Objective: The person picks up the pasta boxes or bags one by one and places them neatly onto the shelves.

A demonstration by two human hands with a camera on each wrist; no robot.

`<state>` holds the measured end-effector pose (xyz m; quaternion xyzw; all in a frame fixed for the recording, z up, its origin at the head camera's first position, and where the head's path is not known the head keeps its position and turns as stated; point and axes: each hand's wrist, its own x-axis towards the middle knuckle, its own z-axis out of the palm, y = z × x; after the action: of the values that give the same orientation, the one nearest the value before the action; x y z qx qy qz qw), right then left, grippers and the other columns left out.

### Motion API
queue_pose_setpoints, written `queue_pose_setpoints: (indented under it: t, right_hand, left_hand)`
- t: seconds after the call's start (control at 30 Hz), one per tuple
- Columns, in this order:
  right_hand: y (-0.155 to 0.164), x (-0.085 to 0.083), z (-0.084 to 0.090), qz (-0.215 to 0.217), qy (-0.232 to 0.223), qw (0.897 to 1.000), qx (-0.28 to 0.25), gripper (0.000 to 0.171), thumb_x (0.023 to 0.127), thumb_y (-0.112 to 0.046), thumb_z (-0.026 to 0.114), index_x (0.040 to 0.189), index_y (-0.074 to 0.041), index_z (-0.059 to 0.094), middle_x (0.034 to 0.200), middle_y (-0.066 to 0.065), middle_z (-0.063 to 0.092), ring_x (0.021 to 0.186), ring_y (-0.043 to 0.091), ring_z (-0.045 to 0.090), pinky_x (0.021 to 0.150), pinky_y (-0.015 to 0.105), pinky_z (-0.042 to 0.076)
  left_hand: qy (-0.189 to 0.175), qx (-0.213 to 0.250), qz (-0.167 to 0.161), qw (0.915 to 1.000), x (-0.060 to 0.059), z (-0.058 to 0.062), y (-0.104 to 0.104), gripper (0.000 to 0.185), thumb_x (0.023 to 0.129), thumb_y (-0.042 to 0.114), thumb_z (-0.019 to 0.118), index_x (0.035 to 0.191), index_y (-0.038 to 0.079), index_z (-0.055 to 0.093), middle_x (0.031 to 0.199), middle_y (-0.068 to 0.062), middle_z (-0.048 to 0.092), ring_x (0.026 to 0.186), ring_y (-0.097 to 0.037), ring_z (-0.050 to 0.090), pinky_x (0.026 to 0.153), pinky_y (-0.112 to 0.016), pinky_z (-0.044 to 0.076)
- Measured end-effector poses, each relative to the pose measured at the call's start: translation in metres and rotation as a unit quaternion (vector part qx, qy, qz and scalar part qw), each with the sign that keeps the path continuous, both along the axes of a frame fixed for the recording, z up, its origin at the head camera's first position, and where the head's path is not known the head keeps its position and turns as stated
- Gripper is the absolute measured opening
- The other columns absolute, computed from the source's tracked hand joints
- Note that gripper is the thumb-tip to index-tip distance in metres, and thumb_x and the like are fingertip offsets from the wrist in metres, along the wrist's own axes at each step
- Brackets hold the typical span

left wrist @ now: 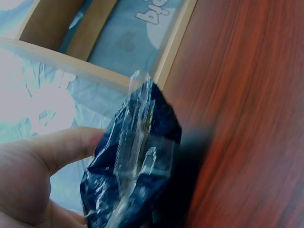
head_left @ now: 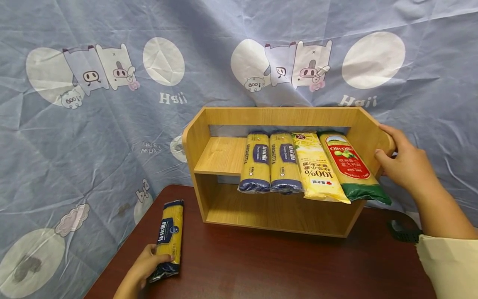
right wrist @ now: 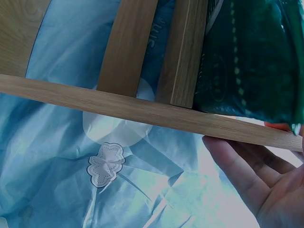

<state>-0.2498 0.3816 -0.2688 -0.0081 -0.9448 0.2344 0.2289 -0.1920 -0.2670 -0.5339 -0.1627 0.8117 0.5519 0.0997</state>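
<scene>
My left hand grips the near end of a spaghetti pack, yellow with dark blue ends, at the left of the dark red table. Up close in the left wrist view, the pack's crinkled blue end is beside the thumb and fingers. My right hand holds the right side panel of a small wooden shelf, thumb on the inner face and fingers outside. Nearest to it on the upper board lies a green-ended Olivoilà pasta pack.
Two la Sicilia spaghetti packs and a pale yellow pasta pack lie side by side on the upper board, their ends jutting over its front edge. Bare upper board shows at the left. Patterned blue cloth hangs behind.
</scene>
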Motion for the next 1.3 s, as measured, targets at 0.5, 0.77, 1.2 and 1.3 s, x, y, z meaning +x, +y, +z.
queue_pose_setpoints:
  t: [0.5, 0.77, 1.2, 1.3]
  right_hand:
    - [0.001, 0.002, 0.001, -0.008, -0.007, 1.000, 0.007, 0.070, 0.100, -0.030, 0.050, 0.163, -0.030, 0.018, 0.130, 0.040, 0.055, 0.097, 0.058, 0.054, 0.065, 0.042, 0.038]
    - [-0.001, 0.002, 0.000, -0.011, -0.001, 1.000, 0.013, 0.070, 0.100, -0.029, 0.050, 0.162, -0.029, 0.020, 0.125, 0.038, 0.059, 0.095, 0.057, 0.055, 0.063, 0.042, 0.038]
    - [-0.001, 0.003, -0.001, -0.010, -0.005, 1.000, 0.009, 0.070, 0.100, -0.030, 0.050, 0.162, -0.031, 0.018, 0.125, 0.039, 0.057, 0.095, 0.057, 0.055, 0.063, 0.040, 0.038]
    - [-0.001, 0.001, -0.001, -0.007, -0.003, 1.000, 0.010, 0.070, 0.100, -0.029, 0.050, 0.162, -0.030, 0.019, 0.123, 0.038, 0.058, 0.092, 0.056, 0.056, 0.061, 0.036, 0.038]
  left_hand:
    - [0.011, 0.125, 0.042, 0.9912, 0.009, 0.000, 0.004, 0.075, 0.096, 0.033, 0.066, 0.144, -0.004, 0.023, 0.107, -0.014, 0.066, 0.087, -0.019, 0.069, 0.072, -0.034, 0.058]
    - [0.000, 0.200, -0.015, 0.9796, 0.012, -0.009, -0.004, 0.047, 0.102, 0.031, 0.057, 0.133, 0.000, 0.042, 0.100, -0.001, 0.069, 0.089, -0.014, 0.069, 0.076, -0.031, 0.058]
    - [0.003, 0.277, -0.052, 0.9594, 0.011, -0.014, 0.000, 0.042, 0.104, 0.025, 0.055, 0.138, 0.003, 0.043, 0.102, 0.004, 0.073, 0.094, -0.012, 0.071, 0.080, -0.029, 0.059]
    - [0.015, 0.272, -0.041, 0.9613, 0.010, -0.014, 0.003, 0.052, 0.104, 0.024, 0.056, 0.144, -0.002, 0.035, 0.102, 0.004, 0.073, 0.094, -0.012, 0.071, 0.079, -0.029, 0.059]
